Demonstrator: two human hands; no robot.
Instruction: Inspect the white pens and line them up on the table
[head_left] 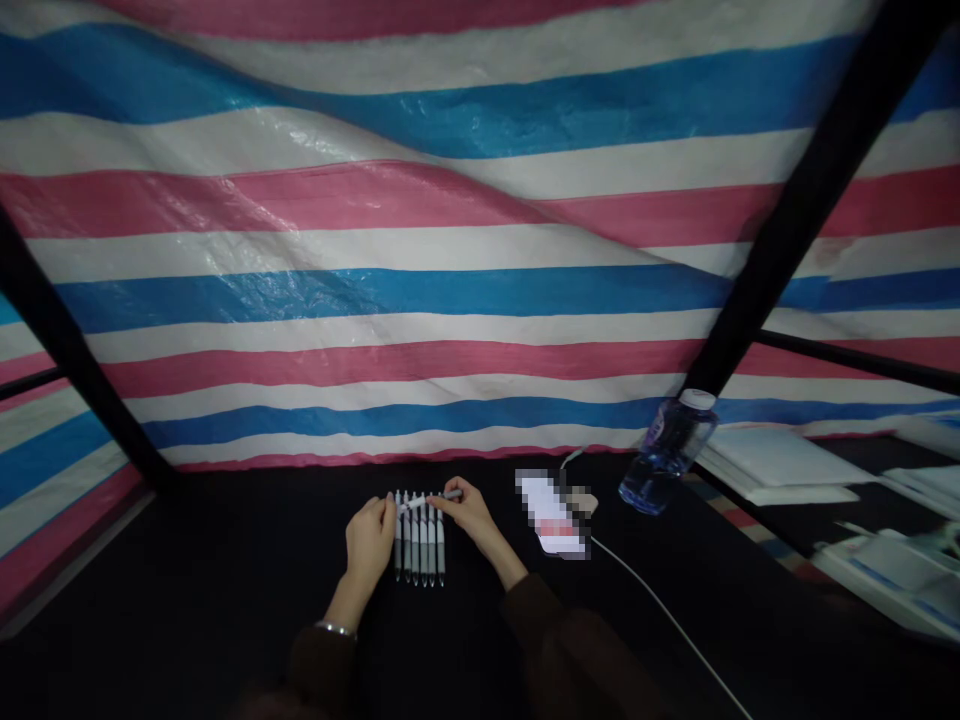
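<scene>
The right hand (469,510), fingers closed, pinches a pen (431,497) crosswise over a side-by-side row of pens (420,548), evidently aligned for easy reach on a black table (187,620); the curled left hand (369,540) meets the pen's far end, grip unclear.

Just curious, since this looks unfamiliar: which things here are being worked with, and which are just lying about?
Worked with: left hand, right hand, crosswise pen, row of grey pens.
Lying about: blurred cabled device, water bottle, white packages.

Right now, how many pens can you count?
7: six pens lie in a row on the black surface; the seventh pen crosses their tops, held between left hand and right hand. Others may be hidden.
</scene>
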